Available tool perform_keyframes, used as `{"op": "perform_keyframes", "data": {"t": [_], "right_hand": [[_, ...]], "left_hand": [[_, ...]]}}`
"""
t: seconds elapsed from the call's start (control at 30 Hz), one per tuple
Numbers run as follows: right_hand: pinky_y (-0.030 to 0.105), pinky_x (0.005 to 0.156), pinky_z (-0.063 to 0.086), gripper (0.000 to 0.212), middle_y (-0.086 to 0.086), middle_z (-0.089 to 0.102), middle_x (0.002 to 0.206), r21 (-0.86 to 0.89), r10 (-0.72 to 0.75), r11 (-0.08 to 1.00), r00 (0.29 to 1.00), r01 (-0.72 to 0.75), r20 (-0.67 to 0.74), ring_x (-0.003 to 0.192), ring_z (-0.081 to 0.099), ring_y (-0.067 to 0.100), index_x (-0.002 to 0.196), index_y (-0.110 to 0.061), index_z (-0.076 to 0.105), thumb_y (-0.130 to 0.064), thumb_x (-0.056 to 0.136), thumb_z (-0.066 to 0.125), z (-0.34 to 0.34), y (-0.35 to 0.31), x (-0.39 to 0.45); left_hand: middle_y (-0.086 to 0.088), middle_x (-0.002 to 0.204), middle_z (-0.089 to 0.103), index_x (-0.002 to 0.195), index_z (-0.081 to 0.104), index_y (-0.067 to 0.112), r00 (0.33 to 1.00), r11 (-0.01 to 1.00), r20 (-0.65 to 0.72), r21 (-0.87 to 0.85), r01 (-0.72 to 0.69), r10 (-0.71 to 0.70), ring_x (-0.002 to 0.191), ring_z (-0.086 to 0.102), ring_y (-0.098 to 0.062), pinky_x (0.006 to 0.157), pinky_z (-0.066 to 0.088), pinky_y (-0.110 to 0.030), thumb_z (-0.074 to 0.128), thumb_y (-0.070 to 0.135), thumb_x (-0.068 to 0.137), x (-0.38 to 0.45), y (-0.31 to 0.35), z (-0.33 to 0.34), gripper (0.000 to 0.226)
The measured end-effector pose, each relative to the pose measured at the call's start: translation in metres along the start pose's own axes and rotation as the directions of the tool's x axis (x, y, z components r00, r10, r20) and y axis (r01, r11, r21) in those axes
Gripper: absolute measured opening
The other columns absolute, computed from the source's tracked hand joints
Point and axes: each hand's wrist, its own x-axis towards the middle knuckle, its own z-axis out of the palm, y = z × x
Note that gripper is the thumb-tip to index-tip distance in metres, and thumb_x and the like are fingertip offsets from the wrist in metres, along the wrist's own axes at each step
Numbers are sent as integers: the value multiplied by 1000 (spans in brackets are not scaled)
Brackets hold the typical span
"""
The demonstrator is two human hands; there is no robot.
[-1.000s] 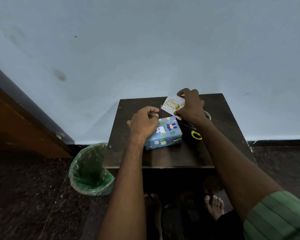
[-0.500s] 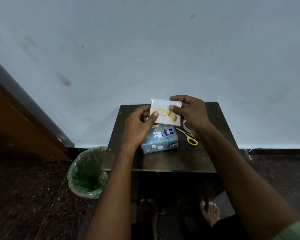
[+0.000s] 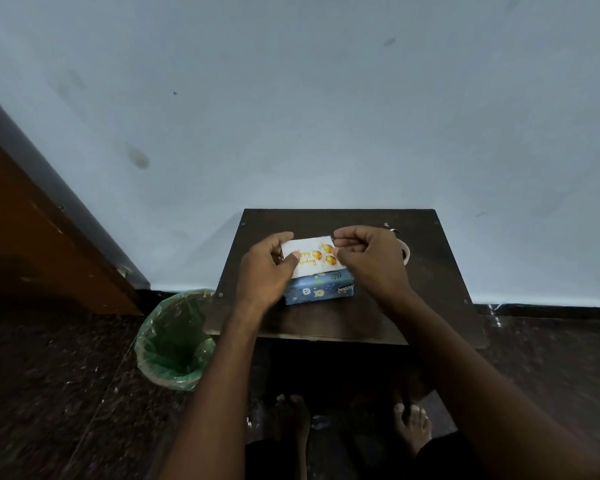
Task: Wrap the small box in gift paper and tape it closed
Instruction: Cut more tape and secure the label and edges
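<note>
The box (image 3: 321, 288), already wrapped in blue cartoon-print paper, lay near the middle of the dark table (image 3: 343, 317) with its long axis running left to right, its near side facing me. Half a second before, I had held the white card (image 3: 310, 258) with gold balloons above the box; now it rested flat on top, my left hand (image 3: 265, 271) pinching its left edge and my right hand (image 3: 369, 261) pinching its right. The tape (image 3: 405, 252) peeked out behind my right hand, and a green-lined bin (image 3: 174, 341) stood on the floor to the left.
</note>
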Motion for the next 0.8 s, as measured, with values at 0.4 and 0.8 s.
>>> {"op": "perform_keyframes", "data": {"t": [0.4,0.8], "right_hand": [[17,83,53,51,-6,69,123,-224,-69,972,997,77,44,100,64,6,132,-21,72,-20,82,87,-3,8,-22],[2,67,38,35,2,65,109,-323,-87,942,996,88,17,80,56,3,118,-17,78,-8,84,73,6,6,-13]], "left_hand": [[6,126,71,138,69,28,996,998,85,-56,-35,39,113,68,-12,91,60,-29,68,11,103,-4,-5,-2,39],[4,137,60,147,61,22,948,924,238,265,-275,213,123,56,-13,101,52,-33,87,50,84,3,-12,-4,74]]}}
